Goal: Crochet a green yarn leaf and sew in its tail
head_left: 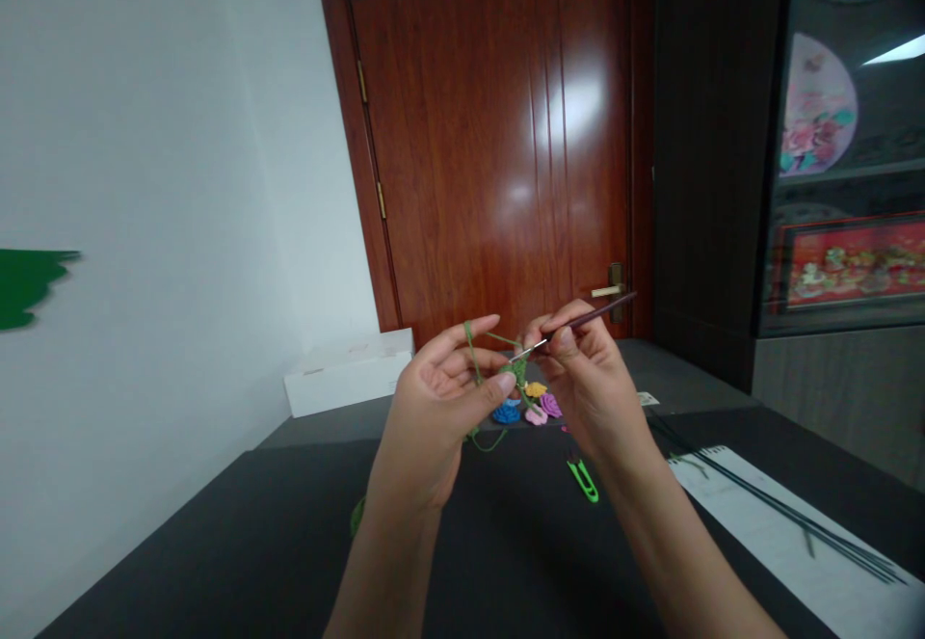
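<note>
Both my hands are raised over a dark table (217,543). My left hand (437,408) pinches a small green crocheted piece (515,369) between thumb and fingers, and green yarn (471,350) loops over its index finger and trails down. My right hand (585,369) is closed around a dark crochet hook (589,316), whose silver tip points left into the green piece. The hook's handle sticks out up and to the right.
Small crocheted flowers lie on the table behind my hands: blue (507,413), yellow (536,389), pink (536,415), purple (551,404). Green thread snips (584,478) lie below my right hand. A white paper (787,533) with long dark needles (780,509) is at right. A white box (347,369) and wooden door (498,138) stand behind.
</note>
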Tool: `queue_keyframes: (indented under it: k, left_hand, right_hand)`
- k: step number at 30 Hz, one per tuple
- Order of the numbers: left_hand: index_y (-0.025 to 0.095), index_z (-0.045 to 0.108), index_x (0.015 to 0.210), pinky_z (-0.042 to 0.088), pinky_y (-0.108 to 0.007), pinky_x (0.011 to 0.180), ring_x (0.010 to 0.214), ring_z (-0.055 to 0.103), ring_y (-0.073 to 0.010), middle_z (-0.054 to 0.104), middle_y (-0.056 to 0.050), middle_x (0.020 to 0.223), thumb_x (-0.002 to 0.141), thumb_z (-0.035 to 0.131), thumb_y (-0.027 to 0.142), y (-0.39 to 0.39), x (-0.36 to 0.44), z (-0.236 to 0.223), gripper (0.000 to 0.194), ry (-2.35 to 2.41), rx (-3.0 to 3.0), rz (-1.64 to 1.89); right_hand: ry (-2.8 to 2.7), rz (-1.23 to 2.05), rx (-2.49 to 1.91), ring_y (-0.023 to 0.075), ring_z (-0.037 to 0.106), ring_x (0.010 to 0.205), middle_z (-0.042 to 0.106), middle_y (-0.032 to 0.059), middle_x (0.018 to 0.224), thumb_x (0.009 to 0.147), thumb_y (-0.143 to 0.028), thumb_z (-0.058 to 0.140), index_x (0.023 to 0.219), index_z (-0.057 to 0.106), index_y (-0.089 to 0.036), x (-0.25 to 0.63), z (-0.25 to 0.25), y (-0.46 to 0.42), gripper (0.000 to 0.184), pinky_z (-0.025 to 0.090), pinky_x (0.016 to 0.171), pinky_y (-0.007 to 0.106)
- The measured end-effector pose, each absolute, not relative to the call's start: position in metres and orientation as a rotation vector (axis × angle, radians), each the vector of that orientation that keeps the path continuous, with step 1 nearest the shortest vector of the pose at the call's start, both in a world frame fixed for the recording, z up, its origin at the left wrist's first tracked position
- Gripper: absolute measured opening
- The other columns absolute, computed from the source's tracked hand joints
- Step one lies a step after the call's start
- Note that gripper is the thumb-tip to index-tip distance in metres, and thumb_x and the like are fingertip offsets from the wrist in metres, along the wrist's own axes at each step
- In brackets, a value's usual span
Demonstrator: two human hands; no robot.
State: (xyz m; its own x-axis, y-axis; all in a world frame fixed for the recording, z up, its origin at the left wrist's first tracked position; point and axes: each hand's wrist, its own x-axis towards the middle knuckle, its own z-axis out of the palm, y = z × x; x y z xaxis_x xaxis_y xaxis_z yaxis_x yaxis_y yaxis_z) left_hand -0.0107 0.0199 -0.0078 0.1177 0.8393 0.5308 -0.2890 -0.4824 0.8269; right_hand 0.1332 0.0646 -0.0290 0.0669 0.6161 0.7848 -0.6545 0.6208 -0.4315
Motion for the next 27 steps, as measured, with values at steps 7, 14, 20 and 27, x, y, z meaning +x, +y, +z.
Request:
queue_keyframes:
  k: [7,14,20,27]
  left_hand:
    - [0.011,0.067,0.124,0.054,-0.022,0.074,0.082,0.069,-0.0135,0.074,-0.005,0.089,0.075,0.084,0.011,0.020,-0.012,-0.008,0.052,0.572,1.475,1.513]
    - [0.012,0.068,0.122,0.055,-0.023,0.074,0.082,0.070,-0.0140,0.075,-0.005,0.089,0.074,0.086,0.012,0.024,-0.013,-0.011,0.052,0.593,1.474,1.516]
    - [0.012,0.069,0.120,0.055,-0.023,0.072,0.079,0.069,-0.0136,0.075,-0.004,0.086,0.072,0.086,0.010,0.025,-0.013,-0.010,0.050,0.624,1.475,1.547]
    - [0.012,0.069,0.117,0.057,-0.023,0.072,0.077,0.069,-0.0130,0.075,-0.003,0.081,0.071,0.086,0.009,0.024,-0.012,-0.009,0.049,0.640,1.467,1.591]
  right_hand:
    - [-1.249,0.833,0.010,0.0143,0.065,0.079,0.071,-0.0010,0.081,0.089,-0.033,0.075,0.088,0.063,-0.023,0.142,-0.031,0.068,0.016,0.049,0.077,0.028]
    - [-1.303,0.756,-0.001,0.0159,0.066,0.081,0.070,-0.0005,0.084,0.093,-0.031,0.071,0.090,0.062,-0.023,0.143,-0.031,0.068,0.013,0.049,0.080,0.031]
    - [-1.364,0.640,-0.044,0.0162,0.066,0.080,0.068,-0.0001,0.085,0.095,-0.025,0.067,0.092,0.062,-0.023,0.145,-0.030,0.066,0.006,0.049,0.079,0.033]
    - [-1.451,0.479,-0.119,0.0171,0.067,0.082,0.066,0.0009,0.087,0.096,-0.020,0.064,0.094,0.062,-0.023,0.148,-0.025,0.057,0.004,0.050,0.078,0.034]
